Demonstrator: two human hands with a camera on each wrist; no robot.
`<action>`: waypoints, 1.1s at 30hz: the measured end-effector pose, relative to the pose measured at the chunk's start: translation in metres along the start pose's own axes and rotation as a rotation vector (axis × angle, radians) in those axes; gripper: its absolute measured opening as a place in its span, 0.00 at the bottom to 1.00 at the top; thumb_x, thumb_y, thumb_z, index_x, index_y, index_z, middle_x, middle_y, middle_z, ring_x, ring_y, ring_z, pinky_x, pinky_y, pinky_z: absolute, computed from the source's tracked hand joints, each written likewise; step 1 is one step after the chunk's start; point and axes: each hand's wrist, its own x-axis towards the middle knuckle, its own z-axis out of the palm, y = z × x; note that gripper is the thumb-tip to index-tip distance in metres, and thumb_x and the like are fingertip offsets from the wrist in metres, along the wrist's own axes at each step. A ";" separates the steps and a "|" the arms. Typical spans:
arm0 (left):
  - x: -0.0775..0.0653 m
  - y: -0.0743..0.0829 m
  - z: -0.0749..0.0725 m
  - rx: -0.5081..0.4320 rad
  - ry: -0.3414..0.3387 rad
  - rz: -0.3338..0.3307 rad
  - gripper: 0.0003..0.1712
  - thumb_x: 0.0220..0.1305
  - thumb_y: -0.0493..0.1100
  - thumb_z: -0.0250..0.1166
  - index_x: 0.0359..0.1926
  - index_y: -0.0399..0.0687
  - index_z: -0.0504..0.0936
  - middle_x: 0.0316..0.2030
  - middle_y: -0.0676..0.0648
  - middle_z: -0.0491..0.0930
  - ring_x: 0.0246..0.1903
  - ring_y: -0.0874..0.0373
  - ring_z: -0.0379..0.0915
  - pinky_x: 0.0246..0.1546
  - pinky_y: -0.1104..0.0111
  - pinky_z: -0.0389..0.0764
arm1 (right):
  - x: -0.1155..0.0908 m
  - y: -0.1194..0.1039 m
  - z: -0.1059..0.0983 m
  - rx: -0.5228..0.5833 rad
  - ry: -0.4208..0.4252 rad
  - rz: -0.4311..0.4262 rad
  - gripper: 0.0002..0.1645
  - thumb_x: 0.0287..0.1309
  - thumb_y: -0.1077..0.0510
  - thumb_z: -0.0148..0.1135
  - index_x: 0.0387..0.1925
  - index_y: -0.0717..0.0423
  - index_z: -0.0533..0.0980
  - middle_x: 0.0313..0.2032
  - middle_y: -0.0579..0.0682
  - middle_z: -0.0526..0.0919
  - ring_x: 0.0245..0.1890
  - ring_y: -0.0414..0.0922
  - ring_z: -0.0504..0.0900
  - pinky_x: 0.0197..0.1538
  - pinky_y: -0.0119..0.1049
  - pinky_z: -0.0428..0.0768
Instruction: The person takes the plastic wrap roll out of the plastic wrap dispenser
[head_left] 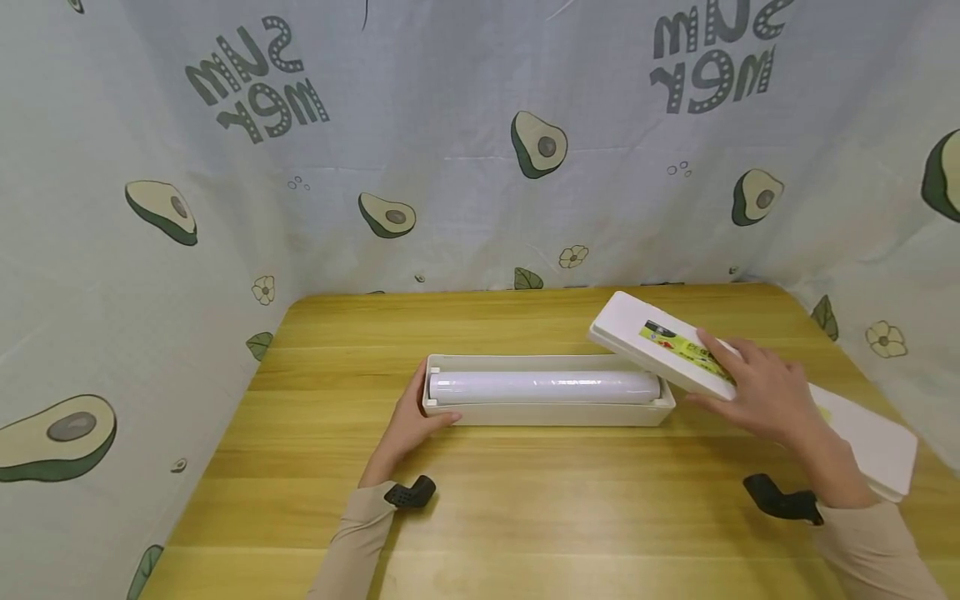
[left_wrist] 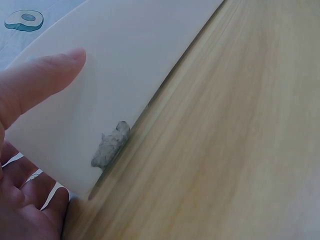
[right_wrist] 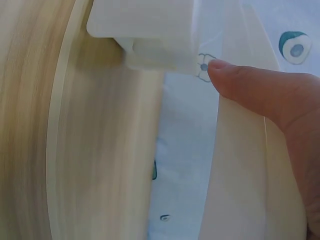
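Observation:
A long white dispenser box (head_left: 555, 415) lies lengthwise on the wooden table, its top uncovered. Inside it rests a glossy white roll (head_left: 543, 386) that looks like cling film. My left hand (head_left: 408, 421) grips the box's left end, thumb on the front wall, fingers round the end. My right hand (head_left: 772, 392) holds the long white lid (head_left: 862, 437), which carries a yellow-green label (head_left: 686, 348), by its middle. The lid slants down to the right, and its far end overlaps the box's right end. In the right wrist view the thumb (right_wrist: 250, 90) presses against the lid's side.
The wooden table (head_left: 525, 517) reaches back to a pale curtain (head_left: 465, 100) printed with avocados, which also hangs along both sides. In the left wrist view a grey patch (left_wrist: 111, 146) marks the box's lower front edge.

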 end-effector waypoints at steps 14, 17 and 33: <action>-0.006 0.024 -0.003 -0.012 -0.033 -0.040 0.59 0.49 0.33 0.71 0.74 0.46 0.42 0.70 0.39 0.56 0.64 0.46 0.59 0.63 0.55 0.66 | -0.012 0.020 0.002 -0.003 -0.001 0.091 0.62 0.44 0.29 0.62 0.73 0.42 0.43 0.57 0.71 0.66 0.49 0.71 0.68 0.37 0.67 0.66; -0.009 0.033 -0.003 -0.002 -0.031 -0.038 0.58 0.50 0.33 0.70 0.74 0.42 0.42 0.69 0.38 0.56 0.64 0.46 0.60 0.62 0.55 0.66 | -0.014 0.023 0.001 -0.001 0.009 0.094 0.61 0.45 0.30 0.63 0.73 0.43 0.44 0.56 0.71 0.67 0.48 0.71 0.68 0.36 0.66 0.67; -0.010 0.033 -0.001 -0.014 -0.030 -0.048 0.58 0.49 0.32 0.70 0.74 0.44 0.42 0.70 0.39 0.55 0.66 0.45 0.58 0.65 0.53 0.63 | -0.024 0.036 0.009 0.012 -0.032 0.144 0.60 0.46 0.29 0.60 0.73 0.44 0.43 0.57 0.71 0.65 0.49 0.73 0.66 0.38 0.70 0.65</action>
